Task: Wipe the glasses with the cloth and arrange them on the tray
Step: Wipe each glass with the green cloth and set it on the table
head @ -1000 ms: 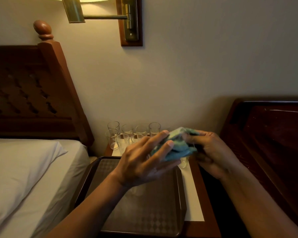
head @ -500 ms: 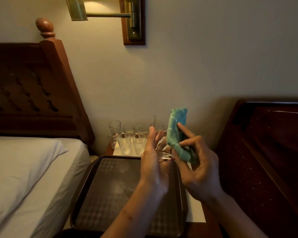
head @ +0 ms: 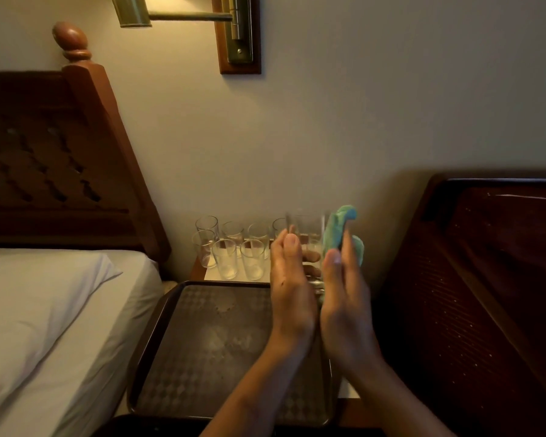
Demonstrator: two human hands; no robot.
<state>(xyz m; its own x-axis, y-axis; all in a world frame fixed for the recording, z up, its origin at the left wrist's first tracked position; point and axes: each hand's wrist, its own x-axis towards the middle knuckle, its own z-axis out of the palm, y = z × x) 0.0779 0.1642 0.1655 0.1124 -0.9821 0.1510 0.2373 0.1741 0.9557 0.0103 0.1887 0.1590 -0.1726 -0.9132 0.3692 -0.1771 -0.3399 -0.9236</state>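
Note:
My left hand [head: 292,288] grips a clear glass [head: 308,238] upright above the far right corner of the dark patterned tray [head: 208,351]. My right hand [head: 344,304] holds a green cloth [head: 341,234] against the right side of that glass. Several more clear glasses [head: 234,247] stand in a cluster on the nightstand behind the tray, near the wall. The tray holds no glasses.
A bed with a white pillow [head: 29,304] and a wooden headboard [head: 60,165] lies on the left. A second dark headboard [head: 486,279] stands on the right. A brass wall lamp [head: 183,17] hangs above the nightstand [head: 199,271].
Both hands have drawn closer together, with the glass now upright between them and the cloth pressed along its right side. A second ago the cloth was bunched over the glass.

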